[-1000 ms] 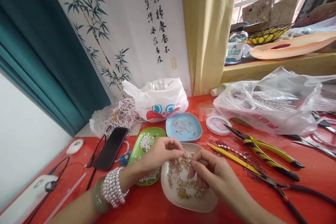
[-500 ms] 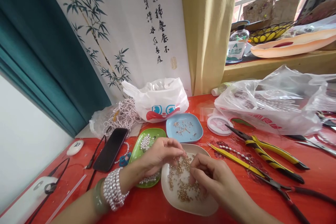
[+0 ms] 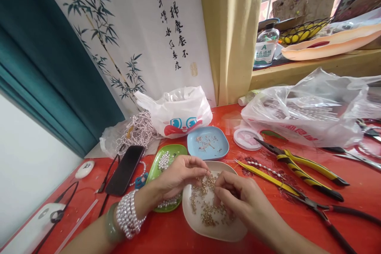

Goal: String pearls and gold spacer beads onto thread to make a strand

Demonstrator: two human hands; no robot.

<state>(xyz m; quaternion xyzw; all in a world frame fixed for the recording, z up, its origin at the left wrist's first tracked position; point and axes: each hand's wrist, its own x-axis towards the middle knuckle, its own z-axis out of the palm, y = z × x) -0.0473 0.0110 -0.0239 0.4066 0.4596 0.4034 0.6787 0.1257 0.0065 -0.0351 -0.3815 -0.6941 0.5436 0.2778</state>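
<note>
Both hands hover over a cream plate (image 3: 195, 225) scattered with small gold beads (image 3: 209, 214). My left hand (image 3: 186, 174) has its thumb and fingers pinched together above the plate's upper part; whatever lies between the tips is too small to name. Facing it, my right hand (image 3: 238, 194) is also closed in a pinch over the plate's right side, its grip hidden by the fingers. A pearl bracelet (image 3: 130, 214) and a green bangle (image 3: 112, 224) circle my left wrist. Partly under the left forearm lies a green plate (image 3: 156, 166) holding pearl beads (image 3: 164, 161).
Behind sits a blue plate (image 3: 193, 151) with small metal bits. To the right lie yellow tweezers (image 3: 268, 176), yellow-black pliers (image 3: 309, 170) and dark-handled pliers (image 3: 324, 210). A phone (image 3: 125, 170) rests left. Plastic bags (image 3: 181, 113) and bead strands (image 3: 141, 129) line the back.
The view has shifted slightly. Both hands stay pinched over the cream plate in almost the same place.
</note>
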